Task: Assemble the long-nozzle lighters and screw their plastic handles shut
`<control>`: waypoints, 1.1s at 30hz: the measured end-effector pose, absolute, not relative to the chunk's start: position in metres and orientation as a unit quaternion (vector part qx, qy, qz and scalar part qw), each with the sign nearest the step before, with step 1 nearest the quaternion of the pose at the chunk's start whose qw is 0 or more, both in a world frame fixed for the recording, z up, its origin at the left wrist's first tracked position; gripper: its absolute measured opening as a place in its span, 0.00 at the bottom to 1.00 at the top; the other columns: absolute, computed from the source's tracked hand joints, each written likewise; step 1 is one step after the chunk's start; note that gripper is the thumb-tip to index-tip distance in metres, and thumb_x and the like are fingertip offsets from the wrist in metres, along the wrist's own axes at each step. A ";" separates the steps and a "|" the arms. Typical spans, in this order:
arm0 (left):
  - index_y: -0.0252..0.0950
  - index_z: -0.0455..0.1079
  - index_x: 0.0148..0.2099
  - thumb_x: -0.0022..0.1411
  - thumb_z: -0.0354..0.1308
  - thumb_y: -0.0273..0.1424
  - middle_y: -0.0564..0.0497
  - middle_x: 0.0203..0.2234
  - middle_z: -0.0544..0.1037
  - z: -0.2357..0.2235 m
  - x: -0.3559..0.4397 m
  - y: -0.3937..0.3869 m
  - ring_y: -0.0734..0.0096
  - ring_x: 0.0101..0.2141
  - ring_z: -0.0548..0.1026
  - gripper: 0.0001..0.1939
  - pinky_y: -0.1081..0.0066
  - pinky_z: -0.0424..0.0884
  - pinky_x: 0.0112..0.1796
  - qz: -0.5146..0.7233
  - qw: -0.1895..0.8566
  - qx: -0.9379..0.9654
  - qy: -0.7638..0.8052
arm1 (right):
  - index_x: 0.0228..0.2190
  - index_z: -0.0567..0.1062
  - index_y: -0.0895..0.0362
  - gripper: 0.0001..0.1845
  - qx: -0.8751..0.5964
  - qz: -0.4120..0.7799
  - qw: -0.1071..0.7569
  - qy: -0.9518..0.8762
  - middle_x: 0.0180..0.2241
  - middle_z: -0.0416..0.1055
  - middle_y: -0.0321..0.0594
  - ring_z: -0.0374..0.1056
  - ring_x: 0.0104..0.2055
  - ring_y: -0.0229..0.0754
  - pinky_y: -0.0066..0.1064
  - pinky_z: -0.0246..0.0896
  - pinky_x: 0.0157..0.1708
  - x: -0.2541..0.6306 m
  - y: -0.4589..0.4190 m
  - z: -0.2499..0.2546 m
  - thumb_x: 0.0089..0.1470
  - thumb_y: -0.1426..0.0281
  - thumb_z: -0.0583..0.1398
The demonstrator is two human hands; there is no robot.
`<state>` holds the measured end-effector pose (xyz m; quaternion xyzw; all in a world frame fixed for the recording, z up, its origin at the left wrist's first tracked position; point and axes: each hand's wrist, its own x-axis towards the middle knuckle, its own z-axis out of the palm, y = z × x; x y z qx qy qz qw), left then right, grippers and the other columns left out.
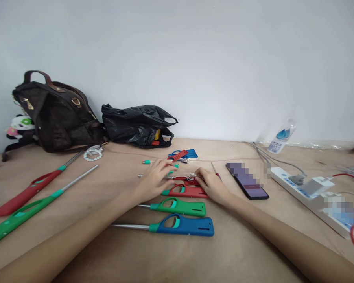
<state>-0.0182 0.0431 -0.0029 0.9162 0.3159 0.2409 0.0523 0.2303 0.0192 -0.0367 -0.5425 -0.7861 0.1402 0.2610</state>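
Note:
My left hand point(156, 177) hovers over loose lighter parts, its fingers spread and thumb apart. Small teal pieces point(176, 166) lie by its fingertips. The fingers of my right hand point(212, 185) are bent together on the right end of an opened red lighter point(188, 180), with thin white wires point(191, 175) at the fingertips. Just nearer lies a red utility lighter point(186, 191), partly covered by both hands. Below it are a green lighter point(191, 208) and a blue lighter point(194, 226), metal rods pointing left. Blue casing halves point(191, 153) and a red casing piece point(178, 156) lie behind.
A screwdriver point(216, 172) and phone point(247, 182) lie to the right, before a power strip point(295, 188) with cables. A bottle point(283, 135), black plastic bag point(129, 124) and dark backpack point(61, 118) stand along the wall. Red point(32, 192) and green point(26, 214) lighters lie left, near a bracelet point(93, 154).

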 end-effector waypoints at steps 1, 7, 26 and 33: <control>0.39 0.66 0.56 0.65 0.53 0.40 0.42 0.55 0.66 0.002 -0.015 0.035 0.52 0.56 0.61 0.19 0.51 0.56 0.56 0.215 0.071 0.937 0.264 | 0.34 0.64 0.56 0.06 -0.537 0.141 0.264 -0.789 0.36 0.71 0.44 0.67 0.37 0.43 0.34 0.59 0.38 0.231 0.020 -0.038 0.62 0.69 0.49; 0.48 0.49 0.67 0.58 0.57 0.52 0.46 0.66 0.48 0.007 0.004 -0.006 0.40 0.64 0.43 0.40 0.38 0.36 0.59 0.058 0.154 0.978 0.125 | 0.36 0.65 0.56 0.06 -0.518 0.138 0.277 -0.797 0.36 0.71 0.44 0.67 0.38 0.43 0.34 0.60 0.40 0.234 0.023 -0.041 0.62 0.70 0.49; 0.43 0.50 0.68 0.60 0.52 0.54 0.44 0.66 0.49 -0.006 0.020 -0.029 0.37 0.64 0.41 0.39 0.37 0.41 0.59 0.060 0.181 0.966 0.172 | 0.34 0.66 0.57 0.05 -0.497 0.159 0.276 -0.807 0.36 0.71 0.43 0.67 0.38 0.43 0.35 0.61 0.40 0.236 0.022 -0.038 0.61 0.72 0.51; 0.43 0.50 0.67 0.60 0.53 0.54 0.45 0.66 0.49 -0.005 0.019 -0.029 0.40 0.64 0.43 0.39 0.42 0.43 0.60 0.064 0.196 0.965 0.163 | 0.35 0.66 0.56 0.03 -0.487 0.176 0.281 -0.808 0.36 0.71 0.42 0.67 0.37 0.43 0.34 0.61 0.38 0.240 0.022 -0.037 0.60 0.71 0.52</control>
